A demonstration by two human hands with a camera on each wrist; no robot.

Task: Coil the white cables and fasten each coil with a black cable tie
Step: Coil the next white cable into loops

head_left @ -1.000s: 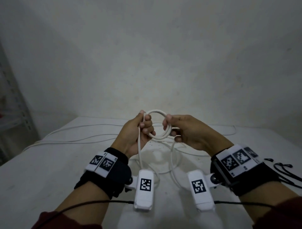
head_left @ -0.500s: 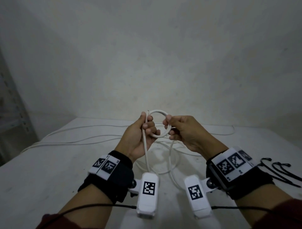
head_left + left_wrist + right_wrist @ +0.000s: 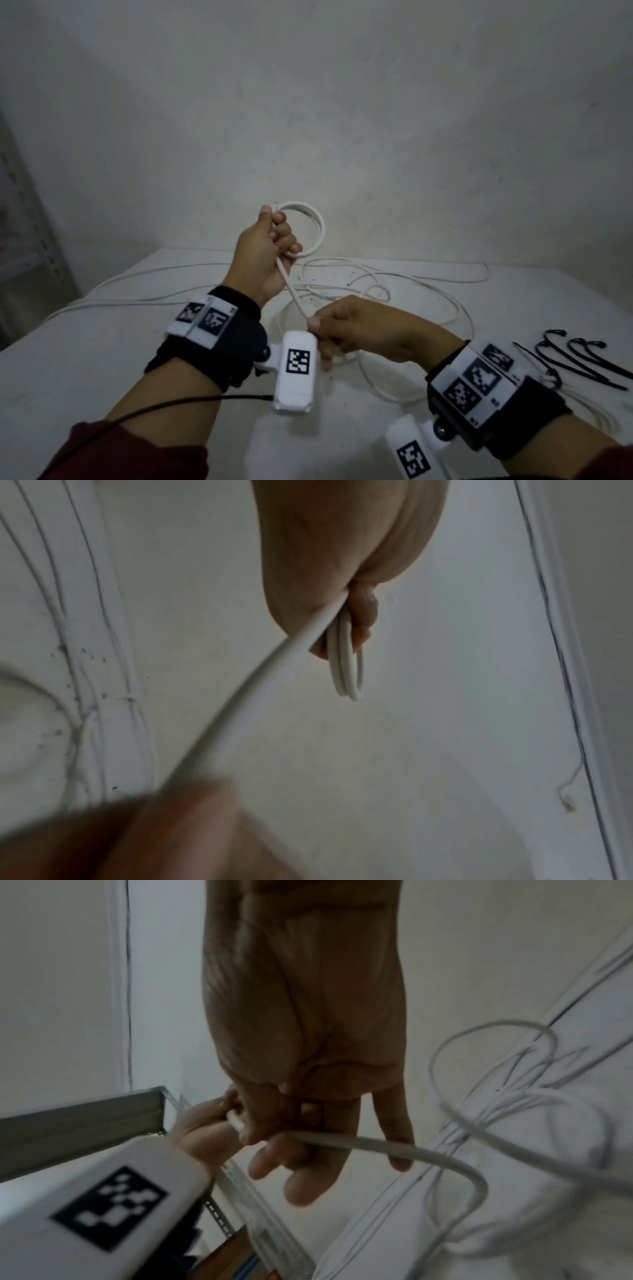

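My left hand (image 3: pixel 270 246) is raised above the table and grips a small coil of white cable (image 3: pixel 317 228); in the left wrist view the loops (image 3: pixel 346 669) hang below its curled fingers. A taut strand (image 3: pixel 296 296) runs from that fist down to my right hand (image 3: pixel 346 329), which pinches the cable between thumb and fingers low near the table. In the right wrist view the cable (image 3: pixel 377 1144) leaves the right hand's fingers (image 3: pixel 301 1177) and bends away. The uncoiled length (image 3: pixel 411 284) lies in loose loops on the white table (image 3: pixel 102 359).
Several black cable ties (image 3: pixel 582 359) lie on the table at the right, beside my right wrist. More white cable (image 3: pixel 144 274) runs along the table's left and far side. A metal shelf rack (image 3: pixel 20 219) stands at the left. A wall is behind the table.
My right hand has let go of the coil and dropped toward me, sliding down the cable. My left hand has lifted the coil higher and holds it alone.
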